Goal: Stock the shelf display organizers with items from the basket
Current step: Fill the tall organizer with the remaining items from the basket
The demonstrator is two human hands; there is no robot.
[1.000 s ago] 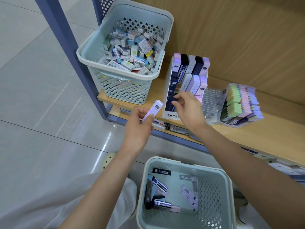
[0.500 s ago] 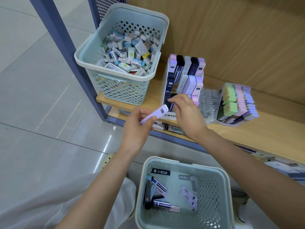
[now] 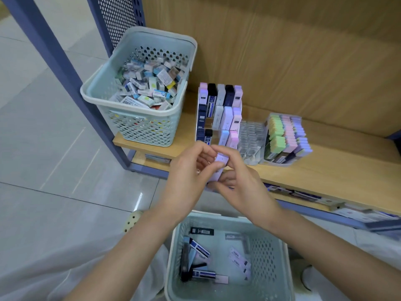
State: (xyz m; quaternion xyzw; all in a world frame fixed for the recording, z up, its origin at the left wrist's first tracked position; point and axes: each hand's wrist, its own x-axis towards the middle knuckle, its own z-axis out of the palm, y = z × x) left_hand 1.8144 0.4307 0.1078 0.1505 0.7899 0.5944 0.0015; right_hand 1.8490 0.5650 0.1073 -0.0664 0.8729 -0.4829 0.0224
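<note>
The floor (image 3: 54,170) is large grey tile, glossy enough to throw back a streak of light. The shelf board (image 3: 325,170) and the back panel (image 3: 282,51) show a pale wood grain with a smooth, matt face. The frame post (image 3: 63,61) looks like blue painted metal, as does the perforated panel (image 3: 117,18). The upper basket (image 3: 141,127) and lower basket (image 3: 267,257) are pale green pierced plastic with a dull sheen. The small boxes (image 3: 149,83) look like printed card. The clear organizer (image 3: 251,135) is shiny transparent plastic. The lilac case (image 3: 220,164) looks like smooth plastic. The trousers (image 3: 54,268) are white cloth.
</note>
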